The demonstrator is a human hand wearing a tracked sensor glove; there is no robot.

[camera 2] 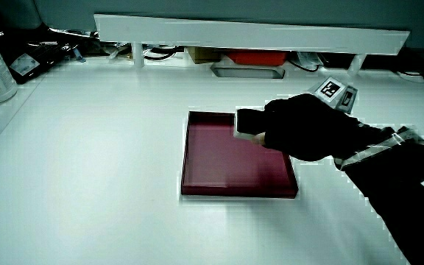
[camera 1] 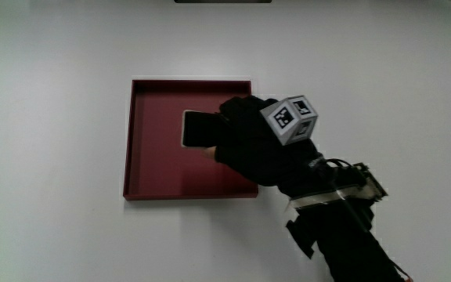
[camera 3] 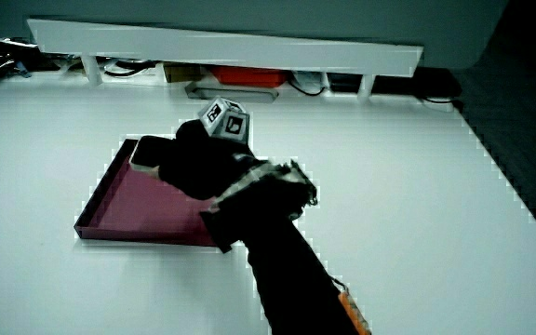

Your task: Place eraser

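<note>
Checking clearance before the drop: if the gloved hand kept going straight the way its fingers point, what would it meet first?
The hand grips the eraser over the red tray. Straight on, it would probably meet the tray's wall facing the fingertips first, if it keeps low; its height above the floor is unclear.

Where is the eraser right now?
The eraser is in the hand's fingers, over the red tray, in the part of the tray farther from the person. Both side views show it there too.
</note>
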